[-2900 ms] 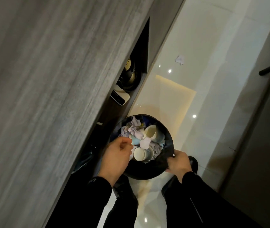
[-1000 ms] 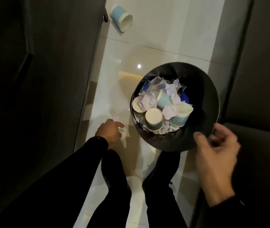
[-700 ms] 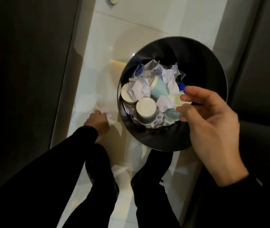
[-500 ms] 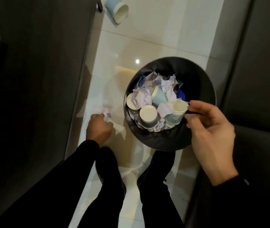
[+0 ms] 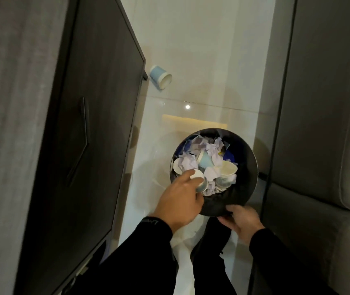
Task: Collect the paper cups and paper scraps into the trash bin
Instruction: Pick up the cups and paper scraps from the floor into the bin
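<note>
The round black trash bin stands on the white floor, filled with crumpled paper scraps and several paper cups. My left hand hovers over the bin's left rim, back up, with its fingers curled down onto the pile; the scrap it took from the floor is hidden under it. My right hand grips the bin's near rim. A light blue paper cup lies on its side on the floor farther ahead, beside the cabinet corner.
A dark cabinet with a long handle walls off the left side. A grey sofa stands close on the right. The floor strip between them is narrow; my legs and shoes are just behind the bin.
My left hand rose from the floor, where it closed on a paper scrap, to above the bin. My right hand dropped from over the bin's contents to grip its near rim.
</note>
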